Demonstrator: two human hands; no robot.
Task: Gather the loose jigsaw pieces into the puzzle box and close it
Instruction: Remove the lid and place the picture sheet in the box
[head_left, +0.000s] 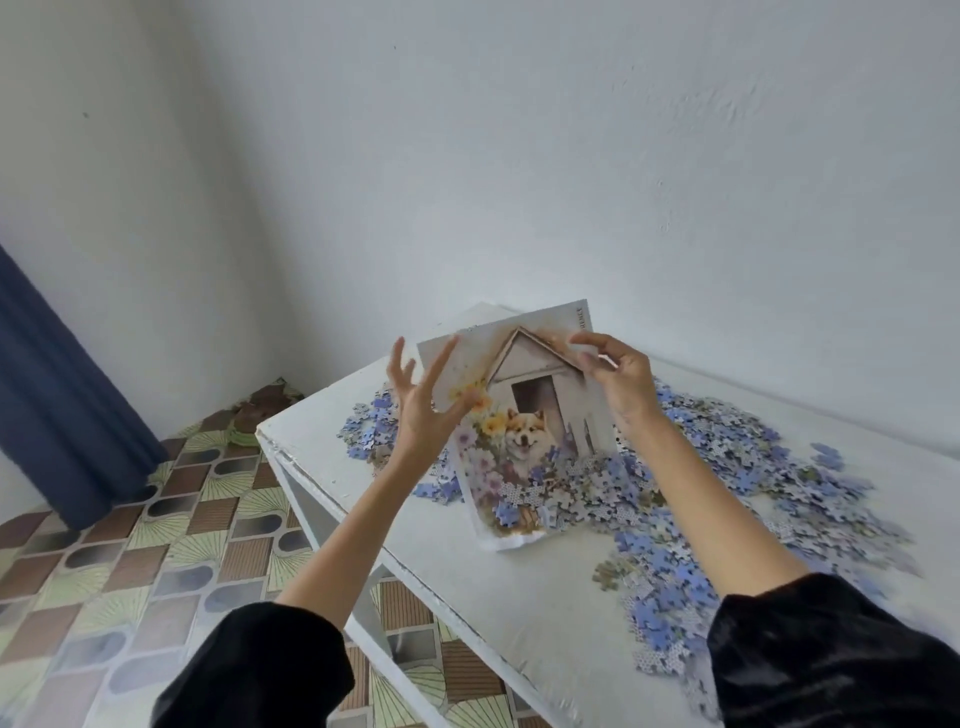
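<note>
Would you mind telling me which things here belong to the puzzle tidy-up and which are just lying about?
Job: loose jigsaw pieces; dog-picture sheet, pinched by the right hand, touched by the left hand.
Lying about: blue curtain; brown bundle on the floor.

A printed sheet (535, 384) slants up from the bench (519, 597), its lower end resting on the top under a heap of jigsaw pieces (727, 483) that spreads right and behind. The left hand (421, 415) is at the sheet's left edge; the right hand (618, 379) grips its upper right. A curtain (57, 405) hangs far left.
</note>
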